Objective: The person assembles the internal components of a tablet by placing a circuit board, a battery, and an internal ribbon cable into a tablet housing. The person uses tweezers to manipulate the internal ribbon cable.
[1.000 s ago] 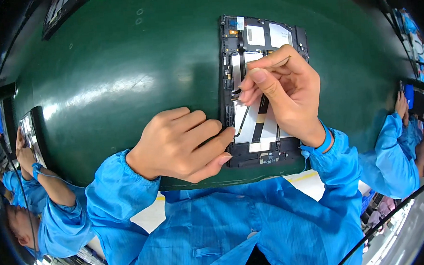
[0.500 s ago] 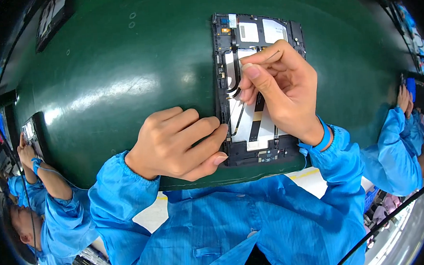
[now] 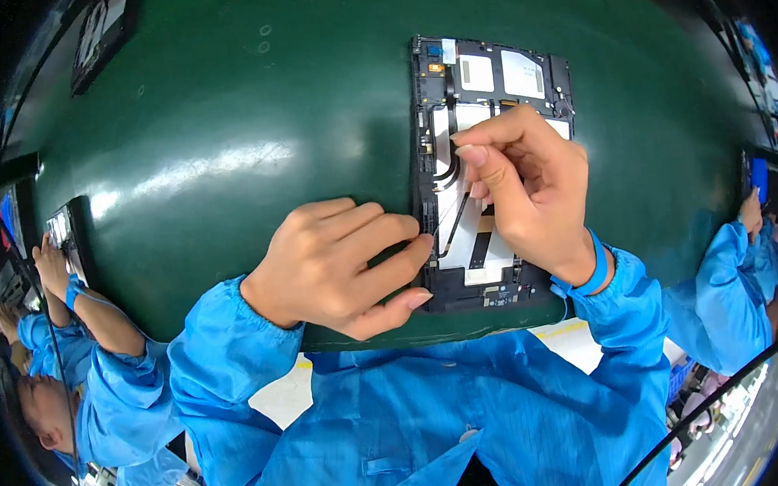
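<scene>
Right hand [image 3: 530, 194] eased toward six o'clock, pinching over uncovered tablet [image 3: 475, 117]; left hand [image 3: 333, 269] curls at eight; holds, remaining work unclear.

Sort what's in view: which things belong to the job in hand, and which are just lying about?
Part of the job:
- opened flat device
- left hand, at its left edge
- right hand, over it

Apparently apart from it:
- dark-edged device, upper left
- another device, far left, by a co-worker's hand
- blue item, far right
</scene>
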`<action>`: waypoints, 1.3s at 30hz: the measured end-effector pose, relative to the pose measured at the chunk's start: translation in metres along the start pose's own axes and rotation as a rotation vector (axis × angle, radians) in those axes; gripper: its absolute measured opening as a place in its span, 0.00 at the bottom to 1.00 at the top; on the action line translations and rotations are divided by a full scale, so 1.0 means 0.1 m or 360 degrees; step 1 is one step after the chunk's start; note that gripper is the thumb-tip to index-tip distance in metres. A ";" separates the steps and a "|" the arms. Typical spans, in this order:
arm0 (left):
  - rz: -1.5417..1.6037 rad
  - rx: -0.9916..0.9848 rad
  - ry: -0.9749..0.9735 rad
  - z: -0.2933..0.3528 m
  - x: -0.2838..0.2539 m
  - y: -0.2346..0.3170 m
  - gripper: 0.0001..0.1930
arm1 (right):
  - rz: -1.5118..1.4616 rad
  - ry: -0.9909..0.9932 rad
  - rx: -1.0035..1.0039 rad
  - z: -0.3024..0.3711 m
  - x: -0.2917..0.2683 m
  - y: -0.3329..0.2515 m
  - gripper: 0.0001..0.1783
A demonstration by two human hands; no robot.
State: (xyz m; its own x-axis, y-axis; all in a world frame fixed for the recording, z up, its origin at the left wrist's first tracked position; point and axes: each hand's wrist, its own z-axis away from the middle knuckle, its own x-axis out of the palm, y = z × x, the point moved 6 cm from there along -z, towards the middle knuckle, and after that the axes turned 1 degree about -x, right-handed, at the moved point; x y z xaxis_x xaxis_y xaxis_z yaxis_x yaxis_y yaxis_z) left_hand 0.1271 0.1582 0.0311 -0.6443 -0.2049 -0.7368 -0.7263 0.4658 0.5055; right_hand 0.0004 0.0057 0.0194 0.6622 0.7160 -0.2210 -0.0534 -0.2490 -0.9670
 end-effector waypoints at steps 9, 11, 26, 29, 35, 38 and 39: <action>0.0076 -0.0029 0.0016 -0.01 0.01 -0.05 0.17 | 0.0101 -0.0011 -0.0036 -0.01 -0.02 0.01 0.03; 0.0292 -0.0157 -0.0003 0.00 0.03 -0.12 0.17 | 0.0084 -0.0053 -0.0003 -0.03 0.00 -0.01 0.03; -0.0276 0.0157 -0.0058 0.05 0.02 0.02 0.18 | -0.0136 -0.0081 0.0079 -0.03 0.07 0.00 0.04; -0.0333 0.0196 -0.0053 0.06 0.05 0.04 0.19 | -0.0209 -0.0086 0.0075 -0.03 0.06 0.00 0.04; -0.0356 0.0238 -0.0054 0.07 0.07 0.05 0.18 | -0.0326 -0.0082 0.0049 -0.03 0.07 0.03 0.05; -0.0384 0.0241 -0.0090 0.03 0.06 0.06 0.17 | -0.0324 -0.0090 0.0046 -0.03 0.07 0.03 0.05; -0.0385 0.0242 -0.0092 0.02 0.06 0.07 0.17 | -0.0309 -0.0092 0.0043 -0.03 0.07 0.04 0.06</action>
State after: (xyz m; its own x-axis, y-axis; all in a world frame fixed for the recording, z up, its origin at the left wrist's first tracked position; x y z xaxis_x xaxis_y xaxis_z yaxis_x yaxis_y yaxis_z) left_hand 0.1187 0.1620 0.0287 -0.4388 -0.2784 -0.8544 -0.8102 0.5337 0.2422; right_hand 0.0070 0.0077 0.0147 0.6183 0.7851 -0.0360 0.0507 -0.0856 -0.9950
